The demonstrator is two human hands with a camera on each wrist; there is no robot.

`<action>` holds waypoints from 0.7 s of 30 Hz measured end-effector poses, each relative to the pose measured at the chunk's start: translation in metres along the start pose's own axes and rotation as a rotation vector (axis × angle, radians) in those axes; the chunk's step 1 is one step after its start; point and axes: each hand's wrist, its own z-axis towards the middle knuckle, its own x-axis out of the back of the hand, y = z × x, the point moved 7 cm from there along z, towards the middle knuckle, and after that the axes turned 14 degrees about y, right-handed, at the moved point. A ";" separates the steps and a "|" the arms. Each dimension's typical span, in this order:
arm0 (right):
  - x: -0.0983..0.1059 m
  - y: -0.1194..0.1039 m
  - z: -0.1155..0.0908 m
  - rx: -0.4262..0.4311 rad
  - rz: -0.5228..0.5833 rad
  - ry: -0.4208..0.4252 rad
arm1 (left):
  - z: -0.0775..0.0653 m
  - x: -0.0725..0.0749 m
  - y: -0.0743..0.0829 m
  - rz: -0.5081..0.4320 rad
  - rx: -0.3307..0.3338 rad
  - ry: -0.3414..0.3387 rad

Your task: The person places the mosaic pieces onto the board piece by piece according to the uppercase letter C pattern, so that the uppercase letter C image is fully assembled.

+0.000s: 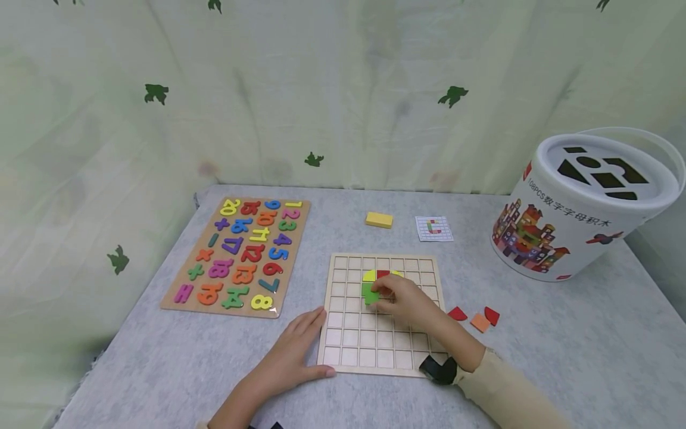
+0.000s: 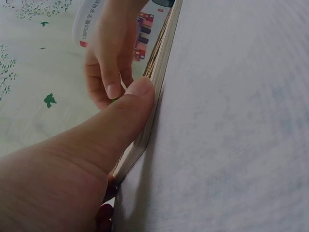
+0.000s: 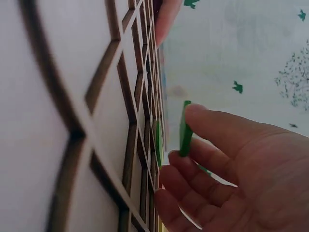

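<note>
A wooden grid board [image 1: 350, 338] lies on the table. My left hand [image 1: 292, 351] rests at its lower-left corner, fingers along the left side and thumb against the near edge. Over the grid, my right hand [image 1: 407, 304] pinches a green square tile [image 3: 185, 130] between thumb and fingers, just off the surface. Another green tile [image 3: 158, 145] sits on the board beside it. More green shows behind the right fingers, too hidden to make out. Along an upper row are a yellow rounded piece [image 1: 369, 276], a red tile [image 1: 383, 274] and a second yellow piece [image 1: 396, 273], partly covered.
Right of the board lie an orange square [image 1: 480, 323] and two red quarter-round pieces [image 1: 457, 313]. Behind it are a yellow block [image 1: 379, 220] and a pattern card [image 1: 434, 229]. A number puzzle [image 1: 214, 286] lies left; a white bucket [image 1: 573, 238] stands right.
</note>
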 end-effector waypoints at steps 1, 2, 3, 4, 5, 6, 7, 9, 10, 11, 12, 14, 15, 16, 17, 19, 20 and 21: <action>-0.002 0.002 0.000 -0.014 -0.011 -0.012 | 0.000 0.000 0.000 0.000 0.002 -0.001; -0.004 0.003 -0.001 -0.019 -0.023 -0.023 | 0.000 0.000 0.000 0.001 0.003 -0.001; -0.006 0.004 0.000 -0.013 -0.038 -0.033 | 0.000 0.000 0.000 0.003 0.004 -0.002; -0.007 0.004 -0.001 0.002 -0.053 -0.041 | 0.000 0.000 0.000 0.004 0.004 -0.001; -0.007 0.003 -0.001 0.021 -0.070 -0.046 | 0.000 0.001 0.000 0.005 0.001 0.001; -0.008 0.002 -0.001 0.038 -0.086 -0.050 | 0.000 0.001 0.001 0.005 0.000 0.002; -0.008 0.002 -0.002 0.057 -0.103 -0.054 | 0.000 0.001 0.000 0.005 -0.001 0.003; -0.009 0.001 -0.002 0.088 -0.135 -0.058 | 0.000 0.001 0.000 0.002 -0.003 0.004; -0.009 0.001 -0.003 0.095 -0.146 -0.058 | 0.000 0.001 0.000 0.001 -0.004 0.006; -0.008 0.002 -0.003 0.101 -0.153 -0.056 | 0.000 0.000 0.000 0.001 -0.004 0.006; -0.008 0.002 -0.003 0.101 -0.156 -0.053 | 0.000 0.000 0.000 0.001 -0.004 0.005; -0.008 0.003 -0.004 0.106 -0.163 -0.051 | 0.000 0.000 0.000 0.000 -0.003 0.006; -0.008 0.003 -0.004 0.108 -0.167 -0.050 | 0.000 0.000 0.000 0.002 -0.003 0.006; -0.008 0.003 -0.003 0.107 -0.166 -0.049 | 0.000 0.000 0.000 0.003 -0.002 0.005; -0.008 0.003 -0.003 0.106 -0.165 -0.049 | 0.000 0.000 0.000 0.003 -0.001 0.004; -0.009 0.003 -0.003 0.101 -0.164 -0.051 | 0.000 0.000 0.000 0.002 0.002 0.001; -0.009 0.003 -0.003 0.101 -0.164 -0.051 | 0.000 0.000 0.001 0.002 0.002 0.000; -0.009 0.003 -0.003 0.105 -0.167 -0.052 | 0.000 0.000 0.001 0.002 0.003 -0.002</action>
